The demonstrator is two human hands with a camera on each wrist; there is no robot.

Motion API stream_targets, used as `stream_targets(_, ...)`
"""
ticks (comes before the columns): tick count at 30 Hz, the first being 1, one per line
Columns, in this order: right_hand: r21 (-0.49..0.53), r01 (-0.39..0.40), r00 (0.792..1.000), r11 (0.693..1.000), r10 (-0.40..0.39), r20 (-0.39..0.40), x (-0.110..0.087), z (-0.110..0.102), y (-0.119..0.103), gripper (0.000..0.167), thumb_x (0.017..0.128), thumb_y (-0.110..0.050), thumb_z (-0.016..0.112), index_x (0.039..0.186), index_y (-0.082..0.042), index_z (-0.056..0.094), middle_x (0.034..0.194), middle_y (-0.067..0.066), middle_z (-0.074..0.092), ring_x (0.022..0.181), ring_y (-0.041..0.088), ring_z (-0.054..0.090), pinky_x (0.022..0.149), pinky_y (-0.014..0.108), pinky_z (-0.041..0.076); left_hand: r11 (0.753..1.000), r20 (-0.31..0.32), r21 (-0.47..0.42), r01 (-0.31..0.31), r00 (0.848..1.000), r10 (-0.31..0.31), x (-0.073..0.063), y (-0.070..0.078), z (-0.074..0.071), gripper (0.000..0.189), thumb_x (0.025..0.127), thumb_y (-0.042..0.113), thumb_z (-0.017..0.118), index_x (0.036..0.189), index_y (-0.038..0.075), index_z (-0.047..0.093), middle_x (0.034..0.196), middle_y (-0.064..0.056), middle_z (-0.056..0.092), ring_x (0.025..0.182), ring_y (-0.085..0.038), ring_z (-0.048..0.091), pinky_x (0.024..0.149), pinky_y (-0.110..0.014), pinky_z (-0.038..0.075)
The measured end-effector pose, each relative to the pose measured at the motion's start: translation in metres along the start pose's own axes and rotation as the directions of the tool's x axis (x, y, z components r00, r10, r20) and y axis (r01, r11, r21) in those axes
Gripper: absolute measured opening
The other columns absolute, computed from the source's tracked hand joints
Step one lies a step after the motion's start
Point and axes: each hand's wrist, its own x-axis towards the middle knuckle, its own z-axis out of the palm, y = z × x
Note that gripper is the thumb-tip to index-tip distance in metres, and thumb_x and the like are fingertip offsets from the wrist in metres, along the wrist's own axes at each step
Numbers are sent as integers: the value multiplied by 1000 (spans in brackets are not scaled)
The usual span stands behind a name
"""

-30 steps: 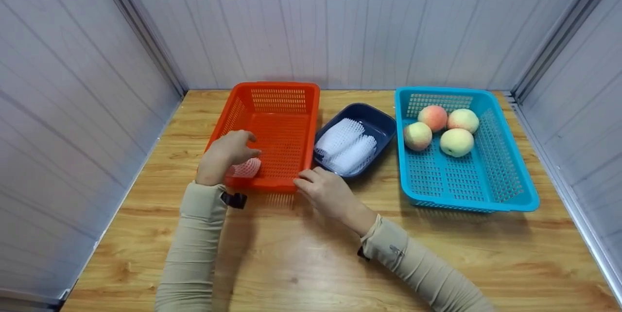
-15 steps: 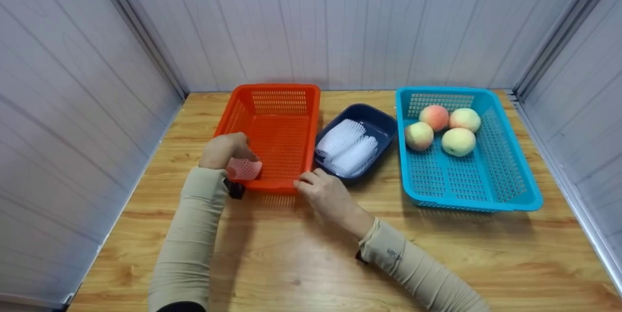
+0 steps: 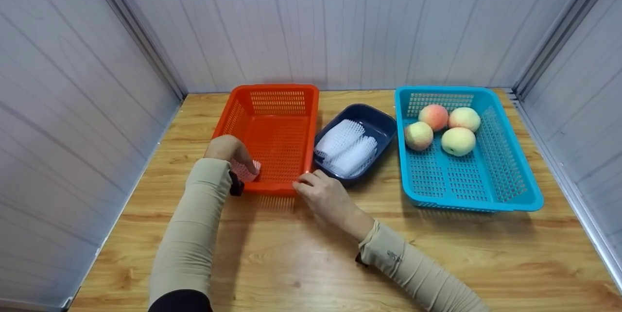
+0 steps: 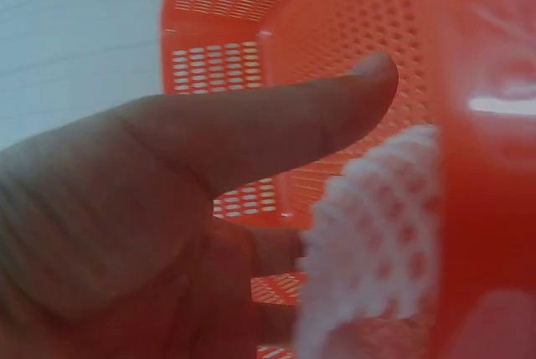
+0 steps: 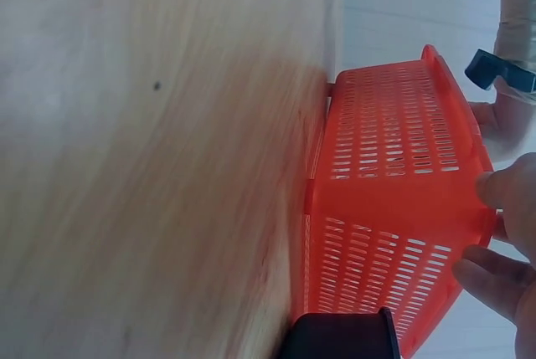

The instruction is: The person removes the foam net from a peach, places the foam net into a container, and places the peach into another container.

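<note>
My left hand reaches down into the front left corner of the orange-red plastic basket. A white foam fruit net lies there, partly hidden by the hand in the head view. In the left wrist view my thumb is straight and apart from the net, while other fingers pass behind it. My right hand pinches the basket's rim at its front right corner, thumb and fingers on either side. Two more white foam nets lie in a dark blue dish beside the basket.
At the right stands a blue plastic basket with several peaches in its far left part. The wooden table ends at pale panelled walls behind and on both sides.
My left hand has come down from above the foam net, and its fingers now reach beside the net. The right hand has stayed on the basket's rim.
</note>
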Motion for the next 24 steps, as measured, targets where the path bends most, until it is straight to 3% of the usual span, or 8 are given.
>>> stream_targets(3,1,6,1000,1000,-6,-14,0,1,0,13,93,-10,63,99,-7,75,95,7,68,76,21,59,64,28,51,997,-10,62,-44,999,45,6,-1,7,81,66,38,89,127,-3,54,127,-17,49,102,-25,52,77,-35,52)
stream_targets(6,3,8,1000,1000,-8,-26,-1,2,0,13,93,-10,63,98,-7,74,94,7,68,76,21,59,63,28,51,995,-46,41,-95,994,97,9,-4,13,58,69,29,88,114,1,65,121,-14,54,100,-25,51,78,-35,52)
stream_targets(9,6,9,999,1000,-9,-33,-2,3,1,13,92,-10,64,98,-7,75,94,7,68,76,21,59,63,28,51,991,-73,19,-132,988,133,8,-8,16,46,70,23,86,108,4,69,118,-13,55,98,-25,51,77,-35,51)
stream_targets(15,11,6,1000,1000,-6,-17,-2,2,0,13,92,-10,64,99,-6,75,95,8,68,76,21,59,64,27,51,996,-68,-60,-73,995,69,4,-7,12,63,68,23,87,119,0,59,118,-14,51,99,-27,49,79,-38,51)
stream_targets(20,10,-4,1000,1000,4,5,-2,2,0,14,92,-11,63,100,-7,74,96,8,68,78,20,60,65,27,51,997,-29,27,-69,997,70,6,-5,8,66,70,31,85,120,-2,56,117,-16,51,99,-28,50,80,-38,51)
stream_targets(24,2,-10,1000,1000,10,14,-3,1,-1,14,92,-11,64,101,-7,74,97,7,67,78,20,60,66,26,51,982,-20,129,-138,990,142,8,-7,7,58,72,34,83,113,1,61,113,-16,54,97,-29,52,77,-39,51)
